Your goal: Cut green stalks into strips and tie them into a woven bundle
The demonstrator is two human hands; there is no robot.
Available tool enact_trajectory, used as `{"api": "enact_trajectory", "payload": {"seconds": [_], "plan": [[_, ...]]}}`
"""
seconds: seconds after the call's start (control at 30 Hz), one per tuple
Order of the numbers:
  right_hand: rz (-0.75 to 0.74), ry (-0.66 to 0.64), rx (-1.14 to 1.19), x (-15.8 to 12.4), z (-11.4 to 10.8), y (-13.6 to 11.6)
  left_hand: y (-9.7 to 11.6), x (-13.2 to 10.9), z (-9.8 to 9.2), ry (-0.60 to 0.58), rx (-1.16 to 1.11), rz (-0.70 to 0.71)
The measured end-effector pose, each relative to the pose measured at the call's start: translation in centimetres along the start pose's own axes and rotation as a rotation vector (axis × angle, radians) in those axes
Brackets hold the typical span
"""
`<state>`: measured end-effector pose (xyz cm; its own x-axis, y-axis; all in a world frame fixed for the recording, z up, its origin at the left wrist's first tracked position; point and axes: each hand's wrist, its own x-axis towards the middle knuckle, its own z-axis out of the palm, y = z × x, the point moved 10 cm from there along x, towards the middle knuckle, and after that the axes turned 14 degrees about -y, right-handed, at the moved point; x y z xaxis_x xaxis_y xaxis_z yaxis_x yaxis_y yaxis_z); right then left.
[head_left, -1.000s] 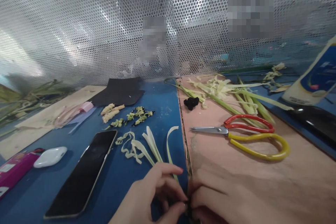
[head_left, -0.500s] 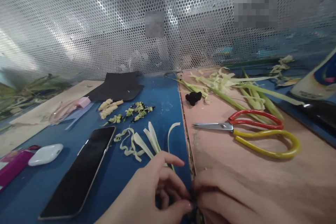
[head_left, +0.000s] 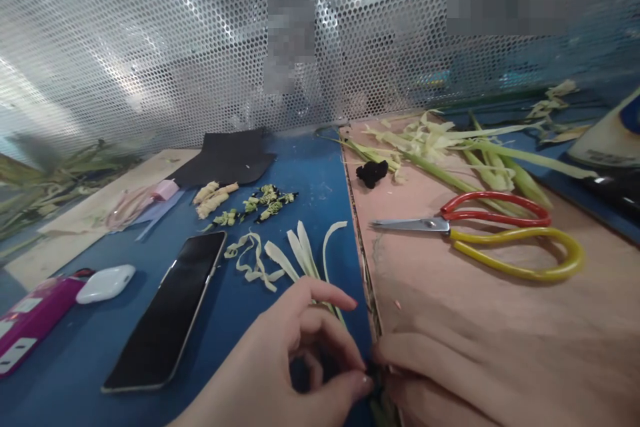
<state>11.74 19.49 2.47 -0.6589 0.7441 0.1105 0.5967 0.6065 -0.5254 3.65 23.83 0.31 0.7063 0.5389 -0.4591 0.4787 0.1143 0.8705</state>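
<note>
My left hand and my right hand meet at the bottom middle, fingertips pinched together on a small dark thing at the seam between the blue mat and the pink board; what it is I cannot make out. Pale green leaf strips fan out on the blue mat just beyond my left fingers. Scissors with one red and one yellow handle lie shut on the pink board, apart from both hands.
A black phone lies face up at left, with a white case and a magenta box beyond it. Small rolled leaf pieces, a black cloth, a black lump and long green stalks lie before the perforated metal screen.
The view has shifted slightly, so the table items sit a bit higher and to the right. Both hands stay pinched together at the seam, barely moved.
</note>
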Motion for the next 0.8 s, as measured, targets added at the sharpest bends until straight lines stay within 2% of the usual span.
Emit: {"api": "enact_trajectory", "payload": {"seconds": [0.1,0.23,0.33,0.43,0.8], "plan": [[-0.022,0.018,-0.053,0.0,-0.2,-0.4,0.1,-0.3,-0.1,0.027,-0.067,0.035],[-0.048,0.050,-0.112,-0.2,-0.2,-1.1,-1.0,0.2,1.0,-0.095,-0.205,-0.001],[-0.050,0.119,-0.167,-0.4,-0.8,-1.8,-1.5,0.5,0.8,-0.091,-0.237,-0.005],[-0.043,0.186,-0.248,-0.6,-1.5,-2.4,-1.6,0.8,0.6,-0.061,-0.207,0.000],[-0.062,0.114,-0.307,-1.0,-0.8,-2.5,-1.0,0.5,0.7,-0.026,0.018,-0.010]]}}
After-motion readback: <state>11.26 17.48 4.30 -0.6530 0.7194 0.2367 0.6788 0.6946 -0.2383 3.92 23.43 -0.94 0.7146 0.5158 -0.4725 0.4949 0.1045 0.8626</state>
